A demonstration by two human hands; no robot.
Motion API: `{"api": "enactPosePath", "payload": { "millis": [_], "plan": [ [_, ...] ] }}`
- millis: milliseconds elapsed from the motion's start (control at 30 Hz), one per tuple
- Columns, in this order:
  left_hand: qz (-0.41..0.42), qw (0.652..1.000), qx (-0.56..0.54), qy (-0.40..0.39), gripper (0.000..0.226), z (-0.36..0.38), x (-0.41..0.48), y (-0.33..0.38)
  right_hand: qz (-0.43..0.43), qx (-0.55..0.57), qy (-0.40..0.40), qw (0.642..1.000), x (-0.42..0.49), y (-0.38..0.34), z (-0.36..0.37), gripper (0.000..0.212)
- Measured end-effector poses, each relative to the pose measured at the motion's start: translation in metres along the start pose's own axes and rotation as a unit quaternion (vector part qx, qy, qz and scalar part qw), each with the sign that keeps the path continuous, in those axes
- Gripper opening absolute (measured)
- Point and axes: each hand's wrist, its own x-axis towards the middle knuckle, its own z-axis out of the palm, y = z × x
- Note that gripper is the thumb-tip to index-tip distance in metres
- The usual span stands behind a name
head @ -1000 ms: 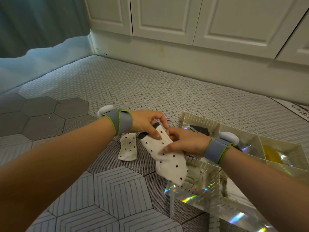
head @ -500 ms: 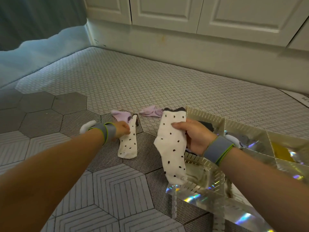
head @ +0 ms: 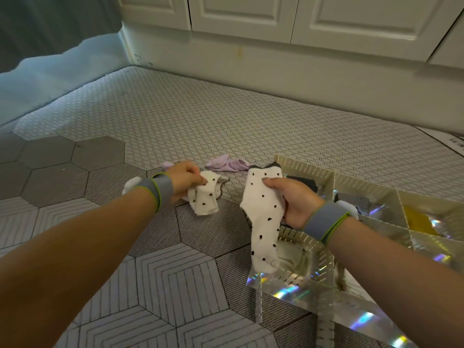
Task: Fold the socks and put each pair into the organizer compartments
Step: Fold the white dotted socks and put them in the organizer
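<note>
My right hand (head: 292, 202) grips a white sock with black dots (head: 263, 217), which hangs down with its dark-edged cuff at the top. My left hand (head: 185, 180) holds the matching dotted sock (head: 204, 197), bunched and lifted just above the mat. The shiny organizer (head: 324, 262) with slotted dividers lies on the mat at the right, below my right wrist. Its compartments hold a dark sock (head: 305, 183), a grey and blue pair (head: 351, 204) and a yellow pair (head: 418, 219).
Two lilac socks (head: 227, 164) lie on the mat just beyond my hands. White cabinet doors (head: 276, 18) and a plinth stand at the back. A blue blurred patch (head: 50, 79) covers the far left. Patterned hexagon mat spreads out to the left and front.
My left hand has picked the second dotted sock up off the mat. My right hand keeps holding the first sock upright.
</note>
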Motion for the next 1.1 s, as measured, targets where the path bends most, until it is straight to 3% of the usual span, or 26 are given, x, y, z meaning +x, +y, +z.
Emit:
{"api": "enactPosePath", "payload": {
  "millis": [133,233,467,667,767,833,933,1033,1100],
  "plan": [
    [0.051,0.992,-0.061,-0.097,0.032,0.01,-0.014,0.032,0.035,0.092,-0.041,0.994,-0.006,-0.001,-0.004,0.023],
    [0.075,0.975,-0.032,-0.206,0.032,0.022,-0.025,0.041,0.034,0.18,-0.072,0.981,-0.01,-0.002,-0.004,0.031],
    [0.077,0.942,0.04,-0.325,0.019,0.038,-0.041,0.049,0.038,0.154,-0.059,0.986,-0.017,-0.009,0.003,0.034],
    [0.012,0.96,0.051,-0.274,0.021,0.046,-0.045,0.044,-0.046,0.184,-0.12,0.974,-0.025,-0.018,0.0,0.031],
    [-0.013,0.958,-0.076,-0.277,0.044,0.048,-0.045,0.048,-0.076,0.178,-0.159,0.968,-0.027,-0.021,-0.004,0.052],
    [0.006,0.941,-0.175,-0.29,0.045,0.044,-0.044,0.053,-0.081,0.164,-0.164,0.969,-0.026,-0.021,-0.005,0.059],
    [0.047,0.939,-0.236,-0.246,0.031,0.045,-0.044,0.064,-0.086,0.144,-0.159,0.973,-0.029,-0.024,-0.007,0.033],
    [0.079,0.963,-0.208,-0.149,0.01,0.049,-0.044,0.074,-0.089,0.143,-0.156,0.973,-0.031,-0.027,-0.011,0.031],
    [0.093,0.971,-0.19,-0.111,0.009,0.052,-0.045,0.078,-0.095,0.144,-0.15,0.974,-0.032,-0.03,-0.014,0.03]
  ]
}}
